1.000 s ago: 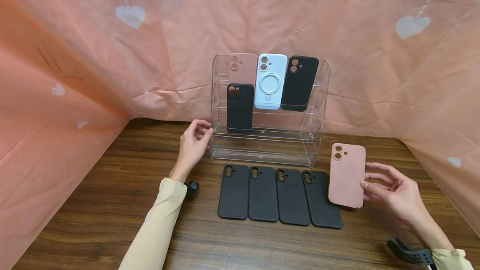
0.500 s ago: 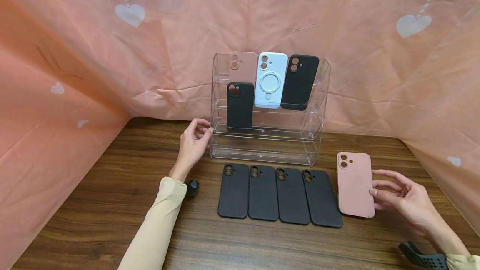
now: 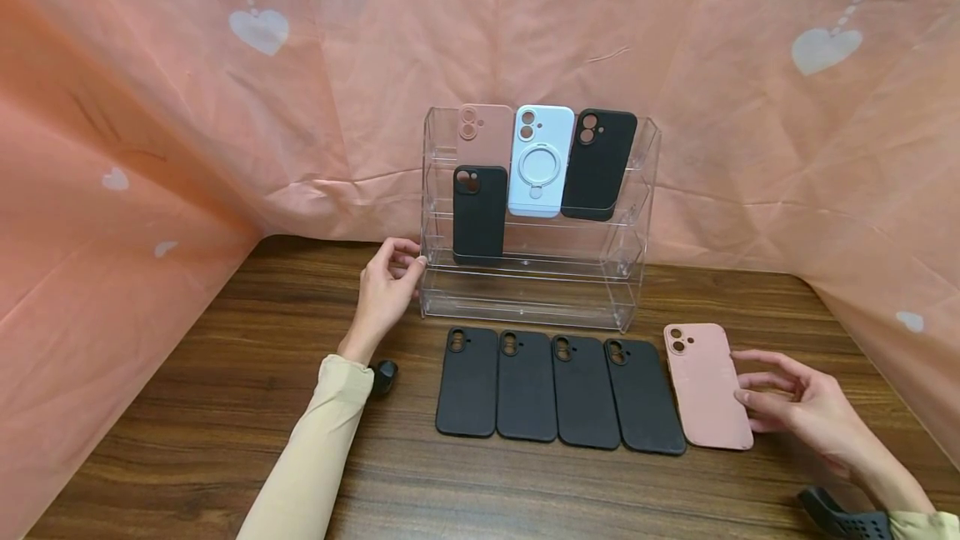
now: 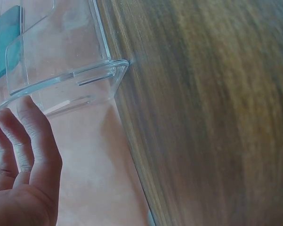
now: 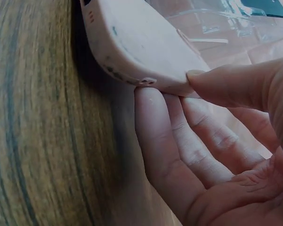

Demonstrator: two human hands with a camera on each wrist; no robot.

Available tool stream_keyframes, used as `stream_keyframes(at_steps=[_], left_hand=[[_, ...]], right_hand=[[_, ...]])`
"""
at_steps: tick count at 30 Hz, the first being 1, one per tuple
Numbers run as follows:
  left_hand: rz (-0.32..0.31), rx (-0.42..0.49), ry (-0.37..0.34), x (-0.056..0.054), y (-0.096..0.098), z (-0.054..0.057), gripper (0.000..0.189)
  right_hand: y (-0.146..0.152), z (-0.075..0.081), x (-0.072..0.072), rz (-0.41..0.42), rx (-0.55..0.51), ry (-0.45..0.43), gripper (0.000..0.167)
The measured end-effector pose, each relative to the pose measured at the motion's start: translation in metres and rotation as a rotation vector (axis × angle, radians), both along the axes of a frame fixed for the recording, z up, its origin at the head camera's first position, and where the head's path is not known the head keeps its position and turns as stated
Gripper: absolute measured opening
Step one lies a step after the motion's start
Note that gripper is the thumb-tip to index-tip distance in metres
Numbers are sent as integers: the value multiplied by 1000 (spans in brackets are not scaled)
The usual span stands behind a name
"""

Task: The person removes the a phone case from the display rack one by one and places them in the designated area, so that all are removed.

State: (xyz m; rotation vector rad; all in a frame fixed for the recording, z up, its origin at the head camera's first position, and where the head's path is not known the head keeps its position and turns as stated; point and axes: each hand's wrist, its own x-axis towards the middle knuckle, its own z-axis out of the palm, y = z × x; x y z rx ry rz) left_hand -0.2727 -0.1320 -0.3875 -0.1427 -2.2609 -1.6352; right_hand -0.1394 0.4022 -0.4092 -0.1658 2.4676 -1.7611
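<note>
At the table's right, the thumb and fingers of my right hand (image 3: 806, 407) hold the right edge of a pink phone case (image 3: 708, 386). The right wrist view shows the thumb over the edge of that pink case (image 5: 146, 42) and fingertips along its side, low over the wood. My left hand (image 3: 386, 286) grips the left side of a clear acrylic display stand (image 3: 525, 307). In the left wrist view, bent fingers (image 4: 37, 132) meet the stand's clear edge. Left of the pink case, several black phone cases (image 3: 527, 387) lie flat in a row.
On the stand's upper tier lean a pink case (image 3: 486, 136), a white case (image 3: 540, 161) with a ring, and a tilted black case (image 3: 600, 165). A black case (image 3: 480, 215) stands one tier lower. Pink cloth (image 3: 375, 65) hangs behind the wooden table (image 3: 225, 407).
My right hand has brought the pink case down and right, away from over the last black case, then tilted it beside the row. My left hand stays at the stand.
</note>
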Motion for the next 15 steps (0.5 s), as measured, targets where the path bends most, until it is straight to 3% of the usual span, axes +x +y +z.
stream_keyframes(at_steps=[9,15], left_hand=[[-1,9,-2,-1,0,-1,18],[-1,11,3,-1,0,-1,18]], right_hand=[[-4,-1,-4,0,206,-36,37],[-4,1,-6,32,243,-96,38]])
